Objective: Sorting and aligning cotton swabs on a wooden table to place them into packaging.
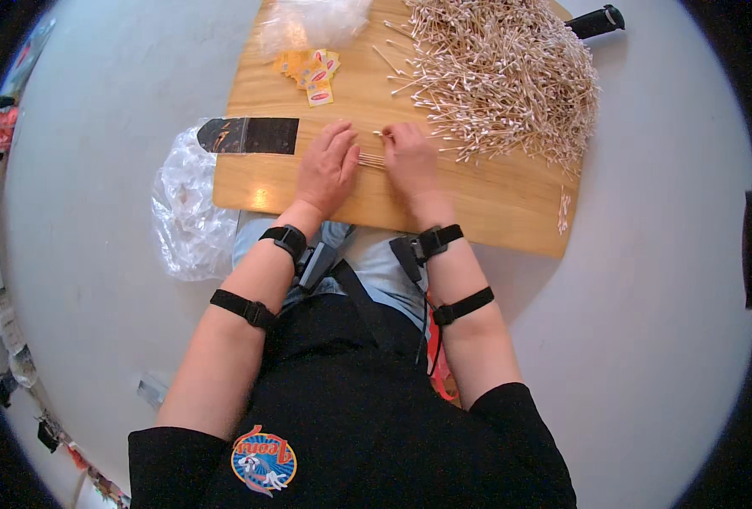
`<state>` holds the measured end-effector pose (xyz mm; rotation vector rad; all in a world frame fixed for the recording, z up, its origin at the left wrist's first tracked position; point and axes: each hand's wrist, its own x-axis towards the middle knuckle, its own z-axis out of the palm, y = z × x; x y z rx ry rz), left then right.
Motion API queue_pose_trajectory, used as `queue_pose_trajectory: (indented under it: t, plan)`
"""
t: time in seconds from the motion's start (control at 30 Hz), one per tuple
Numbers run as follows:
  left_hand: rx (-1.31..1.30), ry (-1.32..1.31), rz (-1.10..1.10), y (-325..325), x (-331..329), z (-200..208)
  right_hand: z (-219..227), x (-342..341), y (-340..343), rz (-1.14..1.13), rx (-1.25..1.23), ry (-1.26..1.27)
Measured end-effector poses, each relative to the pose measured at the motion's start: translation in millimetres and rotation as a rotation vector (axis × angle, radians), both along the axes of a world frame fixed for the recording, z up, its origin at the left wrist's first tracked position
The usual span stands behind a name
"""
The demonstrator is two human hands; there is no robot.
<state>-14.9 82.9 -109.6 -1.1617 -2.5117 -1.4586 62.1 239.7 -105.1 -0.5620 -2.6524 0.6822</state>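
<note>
A few cotton swabs [372,159] lie side by side between my two hands, low over the wooden board. My left hand [325,171] has its fingers together and its thumb against the left ends of these swabs. The fingers of my right hand [412,163] are curled over the right ends, and a pale swab tip [378,133] pokes out by its fingertips. What lies beneath both palms is hidden. To the right, a large heap of cotton swabs [512,81] covers the board's far corner, with loose ones spilling toward my right hand.
On the wooden board [495,212] are a black-and-clear flat packet [272,136], yellow-orange labels [319,91] and clear plastic bags [317,24]. Several swabs [563,210] lie near its right edge. A crumpled clear bag [191,212] hangs at the left; a black handle [596,22] juts out far right.
</note>
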Motion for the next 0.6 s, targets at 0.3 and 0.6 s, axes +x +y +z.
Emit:
queue_pose_trajectory:
  t: [0.3,0.6]
  plan:
    - [-0.167,0.169,-0.027,2,-3,-3,16,1,0,-0.057,-0.132,0.108]
    - [-0.308,0.209,-0.082,3,-1,0,19,42,35,0.036,0.097,-0.036]
